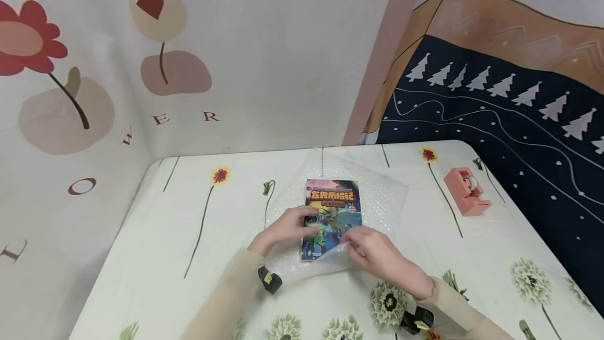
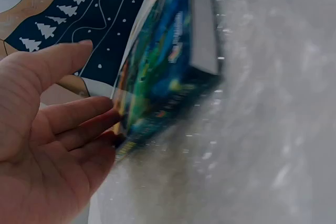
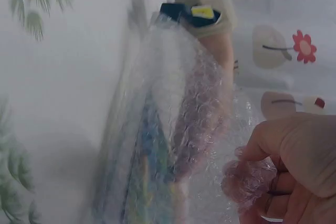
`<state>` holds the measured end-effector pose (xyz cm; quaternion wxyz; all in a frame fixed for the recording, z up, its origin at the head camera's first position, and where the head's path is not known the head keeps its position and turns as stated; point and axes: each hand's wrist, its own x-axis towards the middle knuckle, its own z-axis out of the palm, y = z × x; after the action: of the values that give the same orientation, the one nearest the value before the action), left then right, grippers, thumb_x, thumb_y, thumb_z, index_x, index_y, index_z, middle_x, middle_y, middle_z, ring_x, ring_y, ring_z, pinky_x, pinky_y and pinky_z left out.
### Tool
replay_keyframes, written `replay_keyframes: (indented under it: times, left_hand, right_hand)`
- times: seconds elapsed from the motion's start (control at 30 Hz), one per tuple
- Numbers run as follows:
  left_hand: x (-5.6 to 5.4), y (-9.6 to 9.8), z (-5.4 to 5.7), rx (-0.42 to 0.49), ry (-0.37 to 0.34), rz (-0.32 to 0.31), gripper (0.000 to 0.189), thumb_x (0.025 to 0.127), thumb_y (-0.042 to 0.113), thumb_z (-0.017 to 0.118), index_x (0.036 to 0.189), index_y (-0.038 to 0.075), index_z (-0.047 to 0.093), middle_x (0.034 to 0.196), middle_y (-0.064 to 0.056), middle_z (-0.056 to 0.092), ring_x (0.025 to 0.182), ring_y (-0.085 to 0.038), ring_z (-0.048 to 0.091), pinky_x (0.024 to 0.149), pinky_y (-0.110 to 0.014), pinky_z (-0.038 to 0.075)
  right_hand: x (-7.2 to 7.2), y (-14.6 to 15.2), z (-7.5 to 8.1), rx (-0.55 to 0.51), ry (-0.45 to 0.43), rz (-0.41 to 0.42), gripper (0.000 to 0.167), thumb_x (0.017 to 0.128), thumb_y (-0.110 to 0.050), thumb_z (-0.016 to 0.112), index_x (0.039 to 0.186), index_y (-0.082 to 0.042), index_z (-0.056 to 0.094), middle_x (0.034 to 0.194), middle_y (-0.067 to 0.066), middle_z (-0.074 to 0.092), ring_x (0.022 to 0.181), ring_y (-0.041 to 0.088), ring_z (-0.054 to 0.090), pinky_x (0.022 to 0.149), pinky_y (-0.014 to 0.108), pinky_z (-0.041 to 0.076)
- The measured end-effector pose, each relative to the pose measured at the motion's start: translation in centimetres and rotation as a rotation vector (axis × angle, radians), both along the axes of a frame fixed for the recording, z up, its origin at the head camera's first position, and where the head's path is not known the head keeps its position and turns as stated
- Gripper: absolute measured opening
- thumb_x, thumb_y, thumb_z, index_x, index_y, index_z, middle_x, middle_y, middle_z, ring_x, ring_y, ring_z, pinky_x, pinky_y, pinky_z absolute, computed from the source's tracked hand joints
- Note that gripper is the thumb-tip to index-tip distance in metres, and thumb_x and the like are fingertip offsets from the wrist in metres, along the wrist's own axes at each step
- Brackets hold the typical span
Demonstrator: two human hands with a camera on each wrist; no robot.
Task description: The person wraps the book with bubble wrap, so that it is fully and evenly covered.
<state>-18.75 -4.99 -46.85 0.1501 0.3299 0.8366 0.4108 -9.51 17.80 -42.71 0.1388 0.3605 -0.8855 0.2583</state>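
A thick book with a colourful cover (image 1: 336,209) lies face up on a sheet of bubble wrap (image 1: 383,193). At the book's left side is my left hand (image 1: 289,224), its fingertips right at the cover and spine edge; the left wrist view shows the thumb spread away from the fingers (image 2: 89,119). My right hand (image 1: 377,250) pinches the near edge of the bubble wrap beside the book's lower right corner. In the right wrist view the gathered film (image 3: 249,182) sits between thumb and fingers. Part of the wrap is lifted over the book's lower corner.
A pink tape dispenser (image 1: 464,193) stands toward the table's right edge. The white tablecloth (image 1: 155,245) has printed flowers and dandelions. Behind the table hangs a patterned curtain (image 1: 264,67), with a dark tree-print cloth (image 1: 453,104) on the right.
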Motion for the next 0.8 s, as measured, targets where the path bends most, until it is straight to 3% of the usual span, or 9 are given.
replay_keyframes:
  times: [0.17, 0.37, 0.63, 0.8]
  left_hand:
    - [-0.4, -0.1, 1.5, -0.069, -0.065, -0.079, 0.051, 0.092, 0.028, 0.06, 0.128, -0.007, 0.051, 0.131, -0.02, 0.051, 0.123, -0.034, 0.046, 0.102, -0.044, 0.038]
    - [-0.9, -0.6, 2.9, -0.13, -0.195, -0.107, 0.056, 0.092, 0.038, 0.057, 0.131, -0.002, 0.051, 0.132, -0.015, 0.053, 0.122, -0.03, 0.048, 0.1, -0.044, 0.04]
    - [-0.5, -1.4, 4.9, -0.169, -0.149, -0.116, 0.052, 0.091, 0.032, 0.06, 0.128, -0.003, 0.053, 0.13, -0.016, 0.054, 0.123, -0.034, 0.046, 0.099, -0.049, 0.04]
    - [0.4, -1.1, 4.9, -0.16, -0.082, -0.16, 0.053, 0.085, 0.029, 0.069, 0.123, -0.005, 0.056, 0.123, -0.017, 0.058, 0.115, -0.032, 0.053, 0.096, -0.043, 0.043]
  right_hand:
    - [-1.8, 0.1, -0.7, -0.05, -0.114, -0.048, 0.013, 0.082, 0.006, 0.061, 0.091, -0.002, 0.064, 0.082, 0.006, 0.065, 0.066, 0.009, 0.059, 0.057, 0.018, 0.049]
    - [-3.4, 0.1, -1.9, -0.06, -0.191, -0.088, 0.013, 0.086, 0.005, 0.058, 0.095, -0.001, 0.065, 0.075, 0.002, 0.061, 0.053, 0.0, 0.042, 0.046, 0.018, 0.039]
    - [-4.4, 0.1, -3.2, -0.019, -0.287, -0.169, 0.011, 0.091, -0.001, 0.056, 0.099, -0.002, 0.064, 0.073, -0.002, 0.057, 0.051, 0.0, 0.036, 0.046, 0.021, 0.034]
    - [-4.8, 0.0, -3.9, 0.004, -0.284, -0.212, 0.01, 0.092, -0.002, 0.056, 0.097, -0.003, 0.064, 0.077, 0.001, 0.061, 0.056, 0.004, 0.048, 0.049, 0.022, 0.041]
